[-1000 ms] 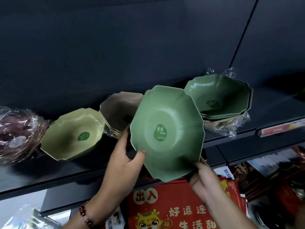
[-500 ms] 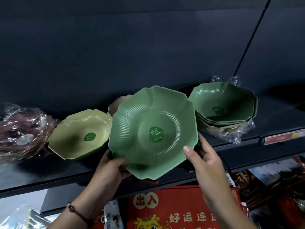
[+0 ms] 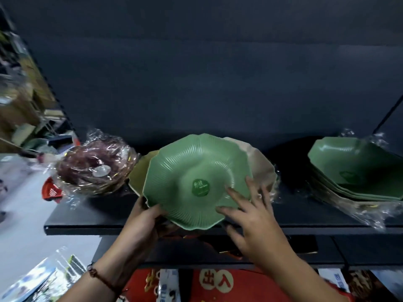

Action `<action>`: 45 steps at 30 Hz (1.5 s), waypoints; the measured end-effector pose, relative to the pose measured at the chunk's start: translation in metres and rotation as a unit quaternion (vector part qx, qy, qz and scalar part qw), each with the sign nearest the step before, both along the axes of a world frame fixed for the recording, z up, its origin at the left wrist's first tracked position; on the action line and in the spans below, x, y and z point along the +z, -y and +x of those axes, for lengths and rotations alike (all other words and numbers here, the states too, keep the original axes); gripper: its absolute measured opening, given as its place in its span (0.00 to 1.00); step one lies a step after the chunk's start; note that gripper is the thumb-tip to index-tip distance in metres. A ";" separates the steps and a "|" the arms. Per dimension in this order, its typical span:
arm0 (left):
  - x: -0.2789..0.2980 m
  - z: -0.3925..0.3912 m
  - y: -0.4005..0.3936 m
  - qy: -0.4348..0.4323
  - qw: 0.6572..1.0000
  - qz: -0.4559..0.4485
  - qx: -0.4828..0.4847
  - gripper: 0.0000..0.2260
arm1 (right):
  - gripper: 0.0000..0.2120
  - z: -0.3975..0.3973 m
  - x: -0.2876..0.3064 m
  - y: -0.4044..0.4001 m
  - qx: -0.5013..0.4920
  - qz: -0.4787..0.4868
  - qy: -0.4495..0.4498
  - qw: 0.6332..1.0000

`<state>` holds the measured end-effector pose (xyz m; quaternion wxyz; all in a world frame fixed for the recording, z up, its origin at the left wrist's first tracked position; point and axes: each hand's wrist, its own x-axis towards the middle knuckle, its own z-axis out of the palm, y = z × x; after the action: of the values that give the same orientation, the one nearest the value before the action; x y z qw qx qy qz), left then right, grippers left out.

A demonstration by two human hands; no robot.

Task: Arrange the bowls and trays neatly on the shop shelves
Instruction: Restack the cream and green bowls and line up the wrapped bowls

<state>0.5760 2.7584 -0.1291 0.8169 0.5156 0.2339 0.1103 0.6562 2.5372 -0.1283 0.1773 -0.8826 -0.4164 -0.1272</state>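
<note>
A green ribbed bowl (image 3: 185,171) with a dark green sticker is tilted toward me over the dark shelf (image 3: 91,216). My left hand (image 3: 141,221) grips its lower left rim. My right hand (image 3: 253,212) rests with spread, straight fingers on the inside of its lower right part. Behind the green bowl, an olive-yellow bowl (image 3: 139,173) shows at its left and a beige bowl (image 3: 261,168) at its right; both are mostly hidden. A stack of green bowls (image 3: 357,171) in clear wrap sits at the shelf's right.
A purple bowl in clear plastic wrap (image 3: 96,164) sits at the shelf's left end. Below the shelf lie red printed packages (image 3: 216,284) and plastic-wrapped goods (image 3: 39,280). The shelf's back panel is dark and bare. An aisle with clutter shows at far left.
The green bowl has moved left and back, now covering the olive-yellow and beige bowls. My right hand shifted from its right rim onto its inside. The camera view swung left and down.
</note>
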 end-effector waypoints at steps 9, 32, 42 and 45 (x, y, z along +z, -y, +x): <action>-0.002 -0.004 -0.095 0.008 0.994 0.110 0.022 0.13 | 0.19 0.015 -0.008 -0.100 0.060 -0.019 -0.044 0.997; -0.113 0.046 -0.183 -0.032 0.510 0.817 -0.267 0.23 | 0.24 0.044 -0.089 -0.193 -0.027 -0.158 -0.118 0.980; -0.072 0.080 -0.151 0.028 0.526 0.816 -0.237 0.28 | 0.29 0.036 -0.058 -0.173 -0.050 -0.110 -0.102 0.987; -0.053 0.098 -0.125 0.060 0.519 0.819 -0.238 0.29 | 0.30 0.038 -0.037 -0.149 -0.093 -0.087 -0.076 0.989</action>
<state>0.6736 2.8837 -0.1822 0.0423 0.9855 -0.1402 0.0853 0.6944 2.6863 -0.1654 0.1179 -0.9367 -0.3275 -0.0390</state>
